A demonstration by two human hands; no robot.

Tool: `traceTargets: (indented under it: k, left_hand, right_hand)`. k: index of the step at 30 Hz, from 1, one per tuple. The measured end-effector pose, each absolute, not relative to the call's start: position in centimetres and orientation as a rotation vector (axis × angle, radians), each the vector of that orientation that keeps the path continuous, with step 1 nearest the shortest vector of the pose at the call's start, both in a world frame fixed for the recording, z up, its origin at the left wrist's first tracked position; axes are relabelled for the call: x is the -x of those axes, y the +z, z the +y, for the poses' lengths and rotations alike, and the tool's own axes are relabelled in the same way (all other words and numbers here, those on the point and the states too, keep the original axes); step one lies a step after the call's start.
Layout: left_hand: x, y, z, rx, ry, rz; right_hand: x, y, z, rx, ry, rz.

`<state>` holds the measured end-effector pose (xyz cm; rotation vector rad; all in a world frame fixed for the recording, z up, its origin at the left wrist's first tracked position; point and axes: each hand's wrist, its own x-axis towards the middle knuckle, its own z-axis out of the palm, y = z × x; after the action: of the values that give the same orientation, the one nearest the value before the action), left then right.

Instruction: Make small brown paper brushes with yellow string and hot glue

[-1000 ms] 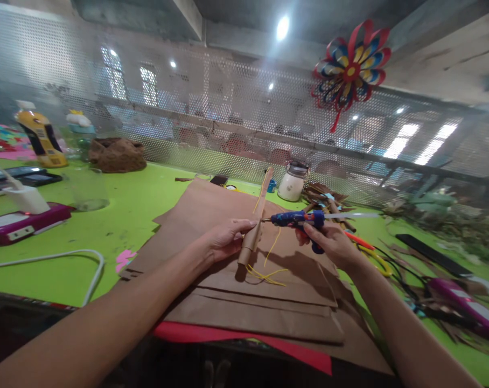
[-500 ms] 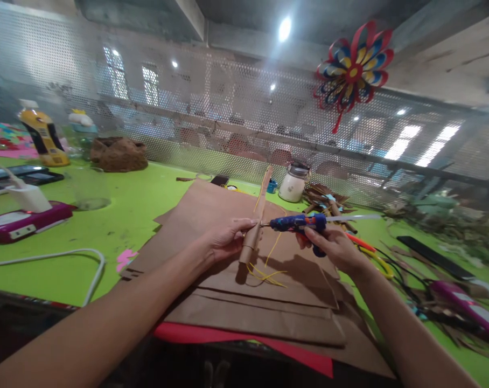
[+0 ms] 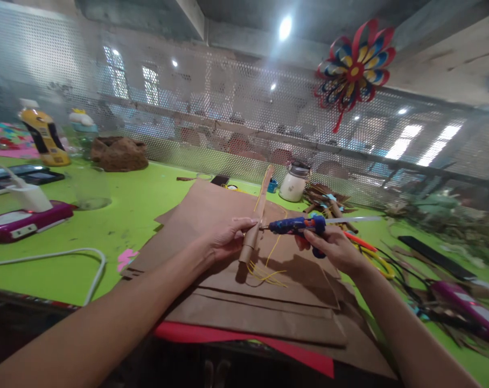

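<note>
My left hand (image 3: 227,238) grips a rolled brown paper stick (image 3: 256,221) that stands tilted over a stack of brown paper sheets (image 3: 244,285). Thin yellow strands (image 3: 269,269) hang from the stick onto the paper. My right hand (image 3: 334,245) is closed round a blue hot glue gun (image 3: 297,225), and its nozzle touches the stick just right of my left fingers. A clear glue rod (image 3: 353,219) sticks out of the back of the gun.
The green table (image 3: 119,221) holds a white jar (image 3: 292,184), brown paper scraps (image 3: 325,202), a yellow bottle (image 3: 42,137), a pink device (image 3: 24,220), a white cable (image 3: 67,258) and cords at right. A perforated metal screen with a paper pinwheel (image 3: 353,62) stands behind.
Almost nothing has moved; the glue gun's nozzle has stayed at the stick and the view has shifted slightly.
</note>
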<state>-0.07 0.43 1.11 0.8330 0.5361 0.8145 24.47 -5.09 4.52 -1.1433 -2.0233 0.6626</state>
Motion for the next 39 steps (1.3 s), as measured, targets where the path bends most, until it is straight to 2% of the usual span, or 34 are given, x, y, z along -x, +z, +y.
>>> traceTargets:
  k: [6, 18, 39]
  left_hand:
    - [0.1, 1.1, 0.6, -0.869, 0.854, 0.551]
    - [-0.1, 1.3, 0.4, -0.850, 0.879, 0.586]
    - [0.0, 1.5, 0.7, -0.778, 0.941, 0.597]
  right_hand:
    - [-24.9, 4.7, -5.2, 1.154, 0.763, -2.152]
    - [-24.7, 3.5, -4.1, 1.111, 0.642, -1.884]
    - [-24.3, 4.6, -5.8, 1.200, 0.681, -2.178]
